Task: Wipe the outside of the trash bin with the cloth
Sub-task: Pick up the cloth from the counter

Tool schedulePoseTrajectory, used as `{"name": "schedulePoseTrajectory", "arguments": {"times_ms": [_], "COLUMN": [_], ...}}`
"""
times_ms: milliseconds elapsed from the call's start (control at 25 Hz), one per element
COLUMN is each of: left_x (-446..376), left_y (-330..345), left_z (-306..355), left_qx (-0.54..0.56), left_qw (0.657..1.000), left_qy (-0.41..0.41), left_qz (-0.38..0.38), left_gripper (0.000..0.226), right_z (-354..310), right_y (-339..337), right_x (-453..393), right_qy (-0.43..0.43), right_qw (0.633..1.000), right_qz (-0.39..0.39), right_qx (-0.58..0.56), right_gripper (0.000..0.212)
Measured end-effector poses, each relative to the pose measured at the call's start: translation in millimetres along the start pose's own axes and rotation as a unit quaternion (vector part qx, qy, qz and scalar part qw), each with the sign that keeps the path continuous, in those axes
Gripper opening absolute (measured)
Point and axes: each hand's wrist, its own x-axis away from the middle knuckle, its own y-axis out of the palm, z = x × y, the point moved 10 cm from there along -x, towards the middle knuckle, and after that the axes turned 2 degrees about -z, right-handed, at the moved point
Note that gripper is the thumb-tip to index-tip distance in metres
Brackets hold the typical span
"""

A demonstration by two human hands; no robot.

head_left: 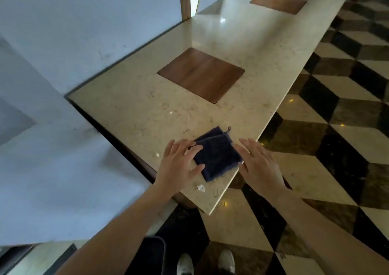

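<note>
A folded dark blue cloth lies flat on the beige stone counter, close to its near corner. My left hand rests open on the counter, with its fingertips touching the cloth's left edge. My right hand hovers open beside the cloth's right edge, over the counter's rim. Neither hand grips the cloth. A dark trash bin stands on the floor below the counter, partly hidden behind my left forearm.
Two brown wooden square insets sit in the countertop. A crumpled white scrap lies near the counter's corner. A white wall runs along the left. The floor is a black, brown and cream cube pattern. My white shoes show below.
</note>
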Motion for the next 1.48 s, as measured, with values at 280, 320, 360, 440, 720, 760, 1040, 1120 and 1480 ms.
{"name": "schedulePoseTrajectory", "arguments": {"times_ms": [280,320,360,440,720,760,1040,1120,1480], "left_x": [-10.4,-10.8,-11.9,-14.5,-21.9,-24.2,-24.5,-17.0,46.2], "left_y": [87.8,90.6,93.9,94.5,71.6,60.2,-49.9,-89.1,-195.3], "left_z": [12.5,13.7,14.9,18.7,24.4,18.6,-0.5,2.3,8.4], "left_qx": [-0.058,-0.067,-0.076,-0.096,-0.057,-0.009,0.221,0.261,0.306], "left_qw": [0.991,0.989,0.988,0.988,0.994,0.995,0.97,0.958,0.942], "left_qy": [-0.033,-0.036,-0.037,-0.034,-0.055,-0.079,-0.071,-0.044,0.029], "left_qz": [-0.12,-0.13,-0.133,-0.118,-0.074,-0.053,0.066,0.109,0.132], "left_gripper": [0.067,0.065,0.061,0.047,0.025,0.027,0.028,0.025,0.014], "right_z": [13.4,15.4,16.7,16.8,5.8,1.9,-42.7,-61.2,-146.7], "right_y": [88.6,90.5,92.6,91.6,66.2,55.2,-57.2,-87.3,-174.4], "right_x": [-11.4,-13.0,-14.2,-17.7,-29.0,-31.4,-43.0,-38.3,3.0], "right_qy": [-0.067,-0.068,-0.072,-0.077,-0.03,-0.02,0.02,0.011,-0.047], "right_qw": [0.992,0.992,0.992,0.992,0.996,0.999,0.99,0.985,0.977], "right_qz": [-0.104,-0.102,-0.099,-0.092,-0.064,-0.038,0.099,0.129,0.169], "right_qx": [0.033,0.034,0.038,0.045,0.045,0.022,-0.096,-0.116,-0.123], "right_gripper": [0.05,0.05,0.049,0.048,0.039,0.03,0.026,0.025,0.029]}}
